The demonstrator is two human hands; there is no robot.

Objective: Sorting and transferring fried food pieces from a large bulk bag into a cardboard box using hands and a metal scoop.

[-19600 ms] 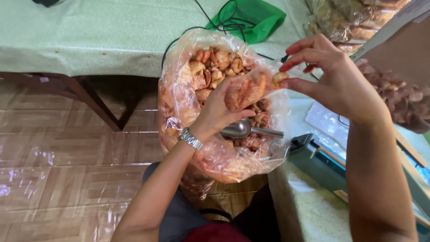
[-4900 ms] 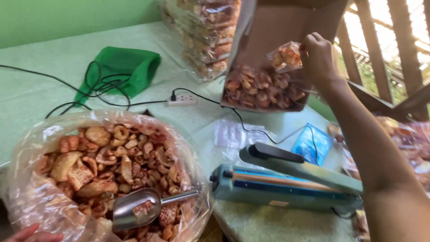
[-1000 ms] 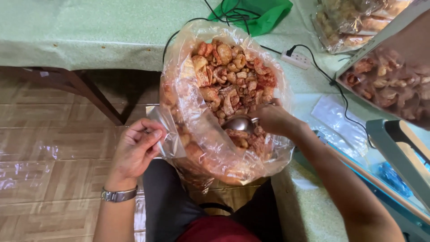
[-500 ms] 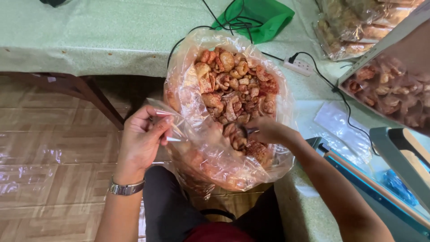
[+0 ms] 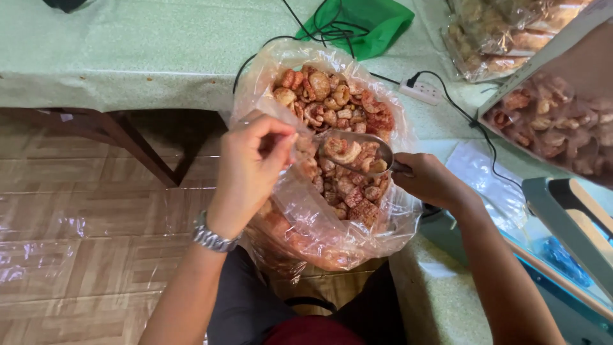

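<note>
Firmly, the right hand (image 5: pixel 429 182) grips the handle of a rounded metal scoop (image 5: pixel 355 153) loaded with reddish-brown fried snack pieces (image 5: pixel 348 152). Just beside its bowl, the left hand (image 5: pixel 252 163) pinches a small clear plastic bag (image 5: pixel 301 148) at the mouth. Beneath both fingers sits the large clear plastic sack of snacks (image 5: pixel 332 108), beyond it a pale green table (image 5: pixel 128 51).
</note>
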